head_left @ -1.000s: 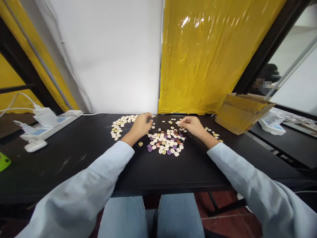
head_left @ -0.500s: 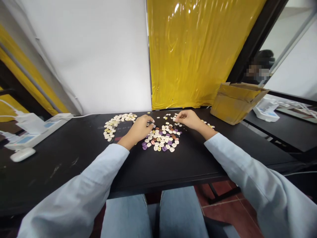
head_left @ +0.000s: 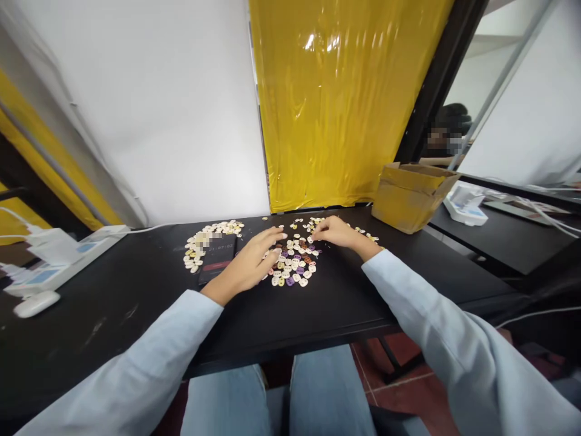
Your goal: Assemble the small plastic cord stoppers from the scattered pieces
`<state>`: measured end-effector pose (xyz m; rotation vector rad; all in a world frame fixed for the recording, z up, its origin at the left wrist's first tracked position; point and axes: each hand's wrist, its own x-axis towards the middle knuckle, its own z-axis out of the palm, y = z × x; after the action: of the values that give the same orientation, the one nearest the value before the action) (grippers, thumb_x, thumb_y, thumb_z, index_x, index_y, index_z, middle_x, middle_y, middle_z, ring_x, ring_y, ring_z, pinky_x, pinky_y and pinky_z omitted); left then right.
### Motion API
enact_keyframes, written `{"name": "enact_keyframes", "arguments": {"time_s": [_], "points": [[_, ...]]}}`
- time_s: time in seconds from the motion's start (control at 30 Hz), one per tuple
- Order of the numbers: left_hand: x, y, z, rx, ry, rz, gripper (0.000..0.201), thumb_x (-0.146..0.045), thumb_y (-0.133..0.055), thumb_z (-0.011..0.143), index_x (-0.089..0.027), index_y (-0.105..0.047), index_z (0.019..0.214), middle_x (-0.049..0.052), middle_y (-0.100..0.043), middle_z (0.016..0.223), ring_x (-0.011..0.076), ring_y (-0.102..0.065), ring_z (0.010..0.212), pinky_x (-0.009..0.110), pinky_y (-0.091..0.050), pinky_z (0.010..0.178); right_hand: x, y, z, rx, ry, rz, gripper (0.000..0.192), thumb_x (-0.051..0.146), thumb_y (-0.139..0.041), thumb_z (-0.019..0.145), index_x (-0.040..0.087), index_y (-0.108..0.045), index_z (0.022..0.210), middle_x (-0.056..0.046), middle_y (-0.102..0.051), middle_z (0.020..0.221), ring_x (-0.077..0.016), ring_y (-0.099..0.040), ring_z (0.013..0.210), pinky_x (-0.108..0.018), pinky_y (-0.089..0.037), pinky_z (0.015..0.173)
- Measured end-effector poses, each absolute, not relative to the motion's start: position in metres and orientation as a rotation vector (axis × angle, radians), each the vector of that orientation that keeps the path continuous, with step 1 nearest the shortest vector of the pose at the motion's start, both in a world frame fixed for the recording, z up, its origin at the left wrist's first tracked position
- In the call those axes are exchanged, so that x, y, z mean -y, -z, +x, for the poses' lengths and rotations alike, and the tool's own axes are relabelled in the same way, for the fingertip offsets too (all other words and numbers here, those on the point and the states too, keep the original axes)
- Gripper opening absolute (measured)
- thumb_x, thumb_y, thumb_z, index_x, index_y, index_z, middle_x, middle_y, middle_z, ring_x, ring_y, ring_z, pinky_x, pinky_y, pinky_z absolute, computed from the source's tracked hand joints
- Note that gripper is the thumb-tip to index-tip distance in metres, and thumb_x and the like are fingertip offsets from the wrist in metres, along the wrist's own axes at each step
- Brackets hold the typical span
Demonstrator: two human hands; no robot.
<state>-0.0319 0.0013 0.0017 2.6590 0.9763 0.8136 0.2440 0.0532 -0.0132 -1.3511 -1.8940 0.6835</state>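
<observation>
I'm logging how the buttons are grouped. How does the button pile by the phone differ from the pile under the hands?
The cream button pile sits left beside the dark phone, untouched and nearly one colour. The mixed button pile holds purple, brown and yellow pieces too, with the left hand on it and the right hand at its far edge. Both lie spread flat on the black table.

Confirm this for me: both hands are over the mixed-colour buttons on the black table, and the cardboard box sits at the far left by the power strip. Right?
Not quite. The head view shows the cardboard box at the far right of the black table, not by the power strip on the left. The left hand and right hand are indeed over the mixed-colour buttons.
</observation>
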Motion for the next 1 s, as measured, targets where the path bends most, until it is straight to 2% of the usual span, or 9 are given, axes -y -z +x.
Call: {"name": "enact_keyframes", "arguments": {"time_s": [0.1,0.17,0.27,0.47,0.63,0.77,0.9,1.0], "points": [[0.015,0.000,-0.037,-0.859,-0.619,2.800,0.057,-0.028,-0.039,0.101,-0.024,-0.028,0.156,0.007,-0.021,0.167,0.0250,-0.016,0.155,0.051,-0.011,0.126,-0.052,0.013,0.244,1.908,-0.674,-1.369,0.008,0.023,-0.074,0.067,0.018,-0.077,0.061,-0.003,-0.074,0.065,-0.0176,-0.065,0.065,-0.026,-0.047,0.061],[0.028,0.002,-0.038,-0.813,-0.474,2.884,0.061,-0.032,-0.041,0.101,-0.025,-0.022,0.159,0.006,-0.012,0.168,0.0267,-0.007,0.155,0.054,-0.006,0.125,-0.050,0.012,0.243,1.918,-0.665,-1.377,0.008,0.022,-0.073,0.067,0.018,-0.076,0.060,-0.003,-0.074,0.065,-0.0175,-0.065,0.065,-0.026,-0.047,0.060],[0.045,0.003,-0.042,-0.801,-0.331,2.942,0.064,-0.039,-0.044,0.101,-0.027,-0.020,0.159,0.006,-0.006,0.168,0.0298,-0.001,0.155,0.058,-0.004,0.124,-0.047,0.010,0.241,1.933,-0.647,-1.378,0.009,0.019,-0.072,0.067,0.018,-0.075,0.059,-0.002,-0.073,0.064,-0.0173,-0.065,0.066,-0.025,-0.046,0.061],[0.056,0.005,-0.052,-0.774,-0.281,2.918,0.060,-0.039,-0.048,0.100,-0.034,-0.029,0.156,0.004,-0.008,0.168,0.0350,-0.002,0.154,0.064,-0.006,0.121,-0.046,0.011,0.244,1.953,-0.591,-1.393,0.012,0.017,-0.068,0.069,0.018,-0.073,0.059,-0.001,-0.071,0.062,-0.0161,-0.062,0.062,-0.025,-0.044,0.059],[0.059,-0.001,-0.051,-0.569,-0.124,2.876,0.072,-0.047,-0.054,0.095,-0.037,-0.020,0.158,0.005,-0.018,0.165,0.0356,-0.015,0.153,0.064,-0.004,0.121,-0.047,0.013,0.254,2.002,-0.528,-1.378,0.012,0.019,-0.070,0.071,0.018,-0.071,0.059,-0.002,-0.069,0.062,-0.0167,-0.061,0.061,-0.027,-0.043,0.059],[0.061,-0.004,-0.049,-0.496,-0.128,2.862,0.081,-0.054,-0.059,0.091,-0.034,-0.019,0.158,0.008,-0.022,0.164,0.0368,-0.022,0.151,0.062,-0.008,0.122,-0.031,0.006,0.251,2.055,-0.457,-1.261,0.007,0.022,-0.069,0.077,0.019,-0.072,0.071,-0.003,-0.073,0.079,-0.0178,-0.064,0.077,-0.029,-0.046,0.074],[0.060,0.000,-0.050,-0.489,-0.096,2.885,0.087,-0.064,-0.054,0.089,-0.030,-0.017,0.159,0.009,-0.018,0.165,0.0371,-0.017,0.152,0.063,-0.008,0.122,-0.008,0.000,0.238,2.302,-0.542,-0.951,0.011,0.025,-0.070,0.083,0.020,-0.072,0.074,-0.002,-0.071,0.078,-0.0164,-0.063,0.076,-0.029,-0.046,0.076],[0.060,-0.003,-0.050,-0.469,-0.088,2.903,0.094,-0.068,-0.052,0.087,-0.024,-0.012,0.160,0.011,-0.016,0.165,0.0354,-0.017,0.152,0.059,-0.010,0.123,0.002,0.002,0.229,2.399,-0.570,-0.886,0.009,0.024,-0.071,0.085,0.020,-0.073,0.077,-0.003,-0.069,0.077,-0.0163,-0.061,0.078,-0.029,-0.046,0.076]]}}
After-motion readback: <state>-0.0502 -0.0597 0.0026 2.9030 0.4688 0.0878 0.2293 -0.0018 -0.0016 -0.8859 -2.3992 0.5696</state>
